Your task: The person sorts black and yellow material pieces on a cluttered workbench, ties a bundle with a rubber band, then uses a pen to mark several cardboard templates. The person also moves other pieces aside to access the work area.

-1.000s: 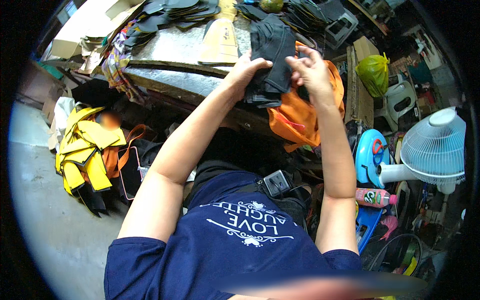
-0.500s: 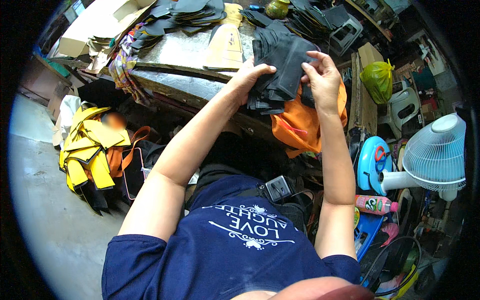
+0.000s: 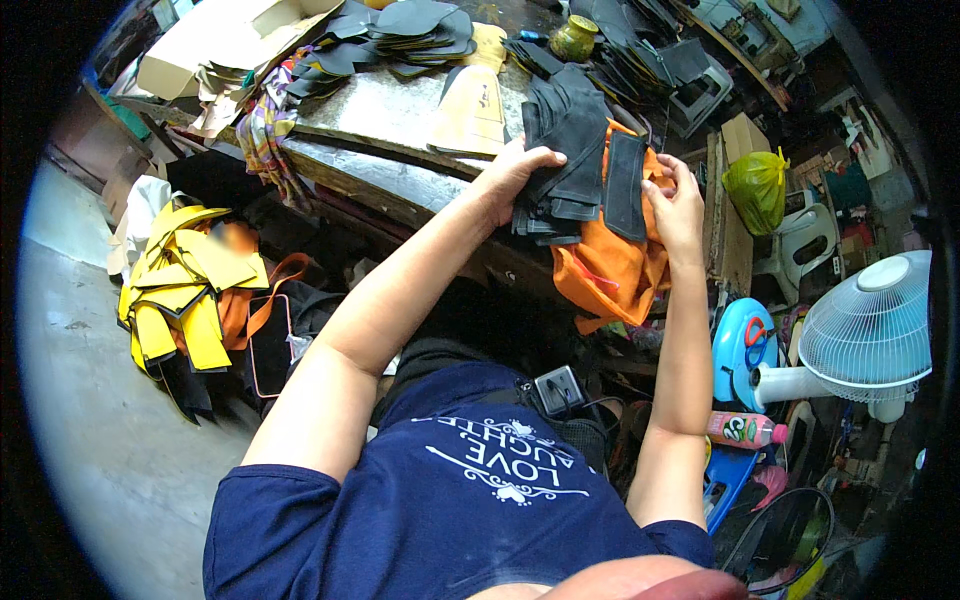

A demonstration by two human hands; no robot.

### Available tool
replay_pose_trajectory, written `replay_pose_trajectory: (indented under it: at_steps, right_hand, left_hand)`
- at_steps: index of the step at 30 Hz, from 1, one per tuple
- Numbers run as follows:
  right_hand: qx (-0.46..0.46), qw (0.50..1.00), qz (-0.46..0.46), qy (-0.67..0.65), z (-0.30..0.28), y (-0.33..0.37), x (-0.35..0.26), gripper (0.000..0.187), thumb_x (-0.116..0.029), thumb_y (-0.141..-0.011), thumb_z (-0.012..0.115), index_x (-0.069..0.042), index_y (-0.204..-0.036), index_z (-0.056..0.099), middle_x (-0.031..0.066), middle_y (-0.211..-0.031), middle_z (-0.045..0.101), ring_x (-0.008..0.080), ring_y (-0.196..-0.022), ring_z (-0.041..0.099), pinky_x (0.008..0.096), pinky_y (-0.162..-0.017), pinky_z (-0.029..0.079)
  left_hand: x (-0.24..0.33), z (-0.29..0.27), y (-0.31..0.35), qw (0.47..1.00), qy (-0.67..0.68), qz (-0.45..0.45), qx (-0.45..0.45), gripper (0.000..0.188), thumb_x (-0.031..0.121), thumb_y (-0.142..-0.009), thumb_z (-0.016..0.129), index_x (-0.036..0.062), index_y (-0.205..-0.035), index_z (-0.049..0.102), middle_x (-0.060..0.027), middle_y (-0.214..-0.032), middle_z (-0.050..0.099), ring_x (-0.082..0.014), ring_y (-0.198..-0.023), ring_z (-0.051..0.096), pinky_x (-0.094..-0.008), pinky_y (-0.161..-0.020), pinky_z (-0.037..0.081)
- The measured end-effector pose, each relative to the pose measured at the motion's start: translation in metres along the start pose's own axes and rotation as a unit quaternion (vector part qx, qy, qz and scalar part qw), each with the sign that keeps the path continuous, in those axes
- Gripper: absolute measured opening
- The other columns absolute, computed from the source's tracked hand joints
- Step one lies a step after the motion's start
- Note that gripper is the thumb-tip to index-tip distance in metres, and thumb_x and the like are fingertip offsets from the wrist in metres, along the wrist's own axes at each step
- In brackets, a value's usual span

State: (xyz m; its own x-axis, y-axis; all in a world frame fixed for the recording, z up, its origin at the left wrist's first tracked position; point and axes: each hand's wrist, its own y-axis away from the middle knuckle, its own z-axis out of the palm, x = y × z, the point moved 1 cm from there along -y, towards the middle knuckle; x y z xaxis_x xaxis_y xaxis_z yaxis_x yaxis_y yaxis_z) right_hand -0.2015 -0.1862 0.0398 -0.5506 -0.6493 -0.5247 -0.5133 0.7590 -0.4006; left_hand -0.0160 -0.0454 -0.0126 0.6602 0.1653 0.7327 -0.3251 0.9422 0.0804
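Note:
My left hand (image 3: 518, 178) grips a thick stack of black flat cut pieces (image 3: 565, 140) by its left side, the thumb pressed on top. The pieces look like fabric or thin leather; which, I cannot tell. In my right hand (image 3: 676, 208) is a single black strip-like piece (image 3: 625, 190), pinched at its right edge and apart from the stack. Just below and behind both lies an orange fabric item (image 3: 605, 268), perhaps a bag, partly hidden by the black pieces.
The worktable (image 3: 375, 105) ahead holds a tan paper pattern (image 3: 470, 110) and piles of black cut pieces (image 3: 425, 38). Yellow-and-black pieces (image 3: 190, 280) are heaped at left. At right stand a white-and-blue fan (image 3: 870, 320), a pink bottle (image 3: 742, 430) and a yellow-green plastic bag (image 3: 755, 180).
My right hand has moved right and slightly down, drawing one black piece off the stack. The orange fabric now shows between that piece and the stack. My left hand keeps its grip.

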Motion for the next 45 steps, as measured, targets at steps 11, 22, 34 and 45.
replay_pose_trajectory:
  at_steps: [11, 22, 34, 45]
  right_hand:
    - [0.031, 0.988, -0.142, 0.043, 0.032, 0.023, -0.075, 0.051, -0.047, -0.076, 0.076, -0.007, -0.106, 0.067, 0.0088, -0.089, 0.063, 0.0262, -0.073, 0.065, 0.0372, -0.066, 0.051]
    - [-0.022, 0.989, -0.023, -0.145, 0.045, 0.012, -0.047, 0.039, -0.03, -0.073, 0.083, -0.004, -0.097, 0.065, 0.0045, -0.081, 0.063, 0.0167, -0.07, 0.061, 0.0302, -0.066, 0.049]
    - [-0.029, 0.914, -0.021, -0.403, 0.048, 0.014, -0.064, 0.016, -0.001, -0.083, 0.072, -0.004, -0.097, 0.064, -0.0033, -0.079, 0.059, 0.0034, -0.066, 0.052, 0.018, -0.062, 0.044]
    - [0.177, 0.889, -0.135, -0.4, -0.058, 0.0, -0.042, 0.029, -0.002, -0.09, 0.064, -0.006, -0.119, 0.064, -0.0015, -0.092, 0.062, 0.0056, -0.079, 0.055, 0.0174, -0.076, 0.045]
  left_hand:
    - [0.002, 0.001, 0.005, 0.998, 0.059, 0.0, -0.003, 0.045, 0.022, -0.079, 0.073, 0.0045, -0.118, 0.057, -0.0106, -0.101, 0.067, -0.021, -0.087, 0.068, -0.037, -0.077, 0.059]
    - [-0.01, -0.006, -0.01, 0.998, 0.063, 0.029, 0.002, 0.033, 0.009, -0.081, 0.068, 0.0021, -0.112, 0.059, -0.0103, -0.094, 0.069, -0.0223, -0.08, 0.069, -0.0382, -0.074, 0.061]
    - [-0.004, -0.008, -0.008, 0.983, 0.169, -0.057, -0.045, 0.042, 0.034, -0.089, 0.063, 0.0024, -0.117, 0.061, -0.011, -0.109, 0.069, -0.025, -0.09, 0.07, -0.0424, -0.086, 0.057]
    - [-0.005, -0.005, -0.007, 0.997, 0.04, 0.054, -0.031, 0.052, 0.01, -0.077, 0.076, -0.0001, -0.122, 0.051, -0.0117, -0.104, 0.066, -0.0222, -0.087, 0.07, -0.0395, -0.074, 0.063]
